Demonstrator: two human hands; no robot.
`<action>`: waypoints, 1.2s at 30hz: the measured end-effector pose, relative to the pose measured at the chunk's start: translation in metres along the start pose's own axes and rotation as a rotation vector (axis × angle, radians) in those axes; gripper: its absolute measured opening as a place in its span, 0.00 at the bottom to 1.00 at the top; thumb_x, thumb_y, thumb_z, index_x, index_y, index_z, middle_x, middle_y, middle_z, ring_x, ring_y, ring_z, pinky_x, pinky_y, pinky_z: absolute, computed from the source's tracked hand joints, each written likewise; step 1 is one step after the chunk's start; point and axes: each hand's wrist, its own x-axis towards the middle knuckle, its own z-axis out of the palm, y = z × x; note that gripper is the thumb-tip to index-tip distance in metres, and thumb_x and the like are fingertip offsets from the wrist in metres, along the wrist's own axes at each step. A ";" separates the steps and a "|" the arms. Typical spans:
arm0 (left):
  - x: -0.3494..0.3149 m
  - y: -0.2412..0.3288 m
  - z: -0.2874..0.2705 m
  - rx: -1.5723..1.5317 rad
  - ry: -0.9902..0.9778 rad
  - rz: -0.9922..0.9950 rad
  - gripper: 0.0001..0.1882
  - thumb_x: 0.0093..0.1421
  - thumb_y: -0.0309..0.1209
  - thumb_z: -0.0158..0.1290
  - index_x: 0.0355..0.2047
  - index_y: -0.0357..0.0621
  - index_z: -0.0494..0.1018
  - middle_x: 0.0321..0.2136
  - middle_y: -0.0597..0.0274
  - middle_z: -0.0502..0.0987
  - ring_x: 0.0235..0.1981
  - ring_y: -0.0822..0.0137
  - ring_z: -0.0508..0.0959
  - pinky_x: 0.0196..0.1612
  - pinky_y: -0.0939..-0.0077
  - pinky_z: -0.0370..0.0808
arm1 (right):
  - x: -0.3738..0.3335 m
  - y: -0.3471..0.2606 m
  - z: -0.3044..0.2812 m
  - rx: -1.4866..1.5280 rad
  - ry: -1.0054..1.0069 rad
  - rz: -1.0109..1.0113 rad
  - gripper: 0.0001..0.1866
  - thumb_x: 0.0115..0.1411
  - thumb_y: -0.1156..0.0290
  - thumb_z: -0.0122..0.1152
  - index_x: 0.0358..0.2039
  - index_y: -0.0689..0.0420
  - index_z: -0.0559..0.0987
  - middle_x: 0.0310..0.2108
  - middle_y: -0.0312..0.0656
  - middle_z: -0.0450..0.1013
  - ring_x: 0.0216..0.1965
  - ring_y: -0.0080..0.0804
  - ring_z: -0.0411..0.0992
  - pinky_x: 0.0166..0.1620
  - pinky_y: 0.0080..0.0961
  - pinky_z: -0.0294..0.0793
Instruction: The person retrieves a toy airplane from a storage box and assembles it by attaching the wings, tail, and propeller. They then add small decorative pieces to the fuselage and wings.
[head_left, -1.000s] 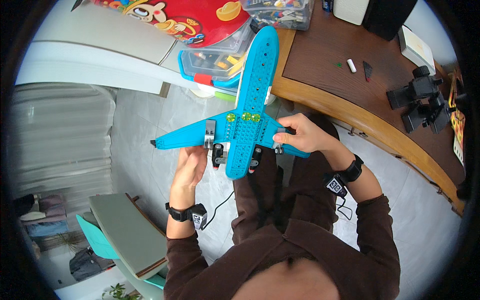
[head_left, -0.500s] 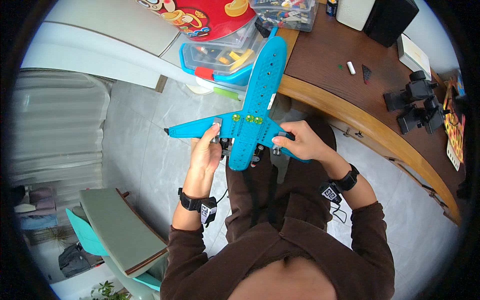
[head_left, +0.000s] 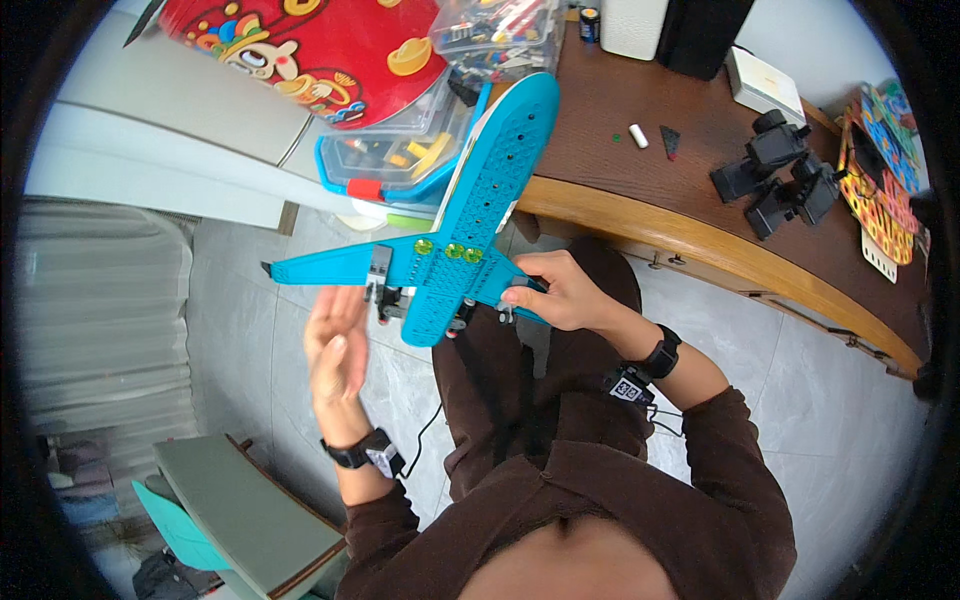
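Observation:
A teal toy airplane built from bricks is held over my lap, its studded underside facing up. Three yellow-green round pieces sit in a row across its middle. My right hand grips the right wing, thumb on top by a small grey engine part. Just below the left wing, my left hand is off the plane, palm turned up and fingers apart, close to the grey engine block. Small wheels show near the lower edge of the wings.
On the brown desk lie a white cylinder, a dark triangular piece and a black stand-like device. Lidded clear boxes of bricks and a blue-rimmed box stand beyond the plane. A grey-green chair is at lower left.
My left hand has let go of the left wing and dropped away below it, opening. The right hand keeps its grip. The view has shifted, and the plane has tilted slightly.

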 end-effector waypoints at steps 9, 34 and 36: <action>-0.030 -0.030 0.019 -0.693 -0.358 -0.505 0.45 0.56 0.61 0.40 0.60 0.35 0.50 0.53 0.33 0.61 0.51 0.38 0.67 0.43 0.52 0.75 | 0.019 -0.012 -0.011 -0.217 0.173 -0.396 0.14 0.53 0.65 0.61 0.35 0.63 0.76 0.29 0.48 0.72 0.31 0.42 0.71 0.35 0.29 0.69; -0.001 -0.054 0.076 -1.418 0.036 -0.442 0.58 0.41 0.68 0.52 0.64 0.49 0.42 0.64 0.54 0.43 0.63 0.55 0.47 0.65 0.56 0.41 | 0.004 -0.019 -0.030 -0.840 0.104 -0.709 0.15 0.48 0.77 0.60 0.39 0.51 0.77 0.41 0.39 0.72 0.47 0.33 0.71 0.50 0.36 0.69; -0.004 -0.051 0.084 -1.355 0.009 -0.475 0.58 0.41 0.69 0.52 0.64 0.49 0.43 0.64 0.55 0.44 0.63 0.54 0.49 0.64 0.55 0.43 | 0.002 -0.020 -0.028 -0.866 0.136 -0.723 0.15 0.48 0.76 0.60 0.39 0.52 0.77 0.41 0.39 0.72 0.47 0.33 0.71 0.49 0.35 0.69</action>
